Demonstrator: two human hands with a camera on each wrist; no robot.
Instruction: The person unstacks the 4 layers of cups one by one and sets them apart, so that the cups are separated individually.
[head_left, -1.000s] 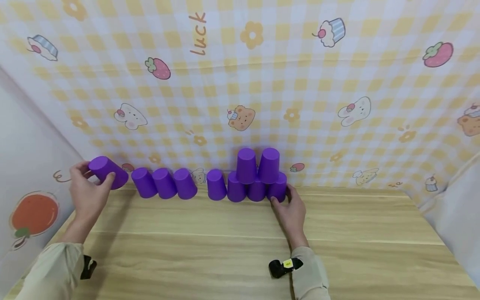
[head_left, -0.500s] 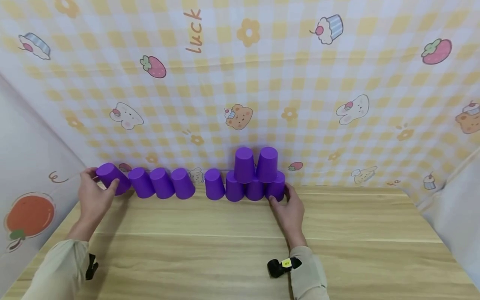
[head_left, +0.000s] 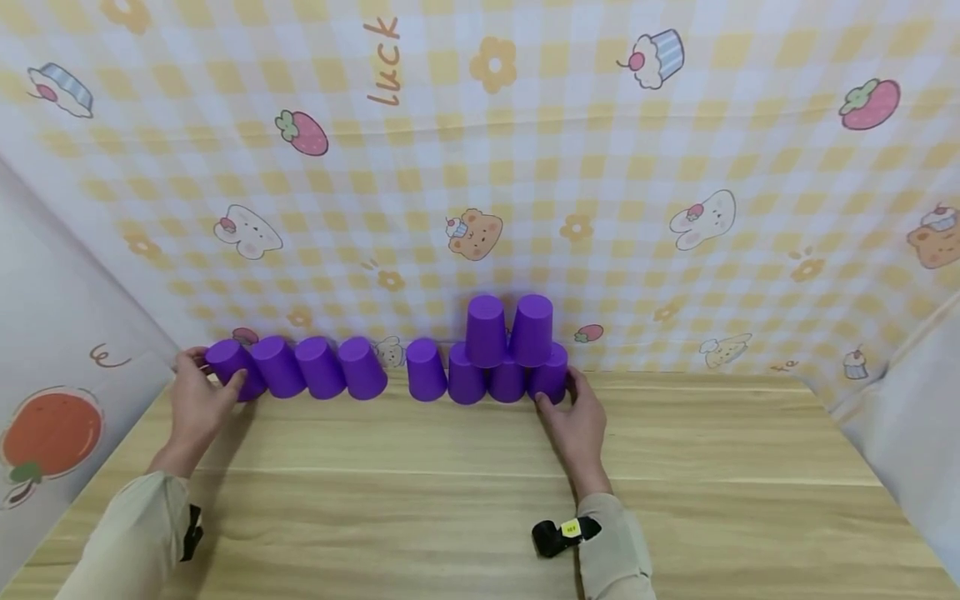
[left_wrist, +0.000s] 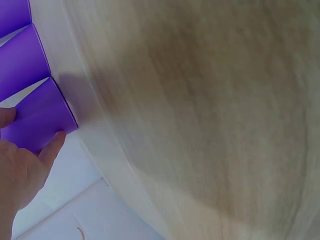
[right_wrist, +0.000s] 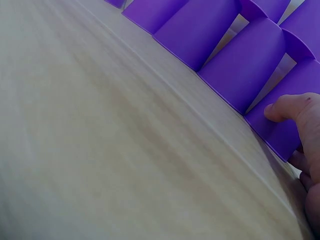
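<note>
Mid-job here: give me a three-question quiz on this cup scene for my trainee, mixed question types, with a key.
1. True or false: the left hand grips the purple cup at the left end of the row.
2. Multiple choice: how many cups sit on the upper tier of the stack? A) one B) two C) three
3. Fill in: the right hand touches the stack's bottom-right cup, which stands on the wooden ____.

Key: 1 true; 2 B; 3 table.
</note>
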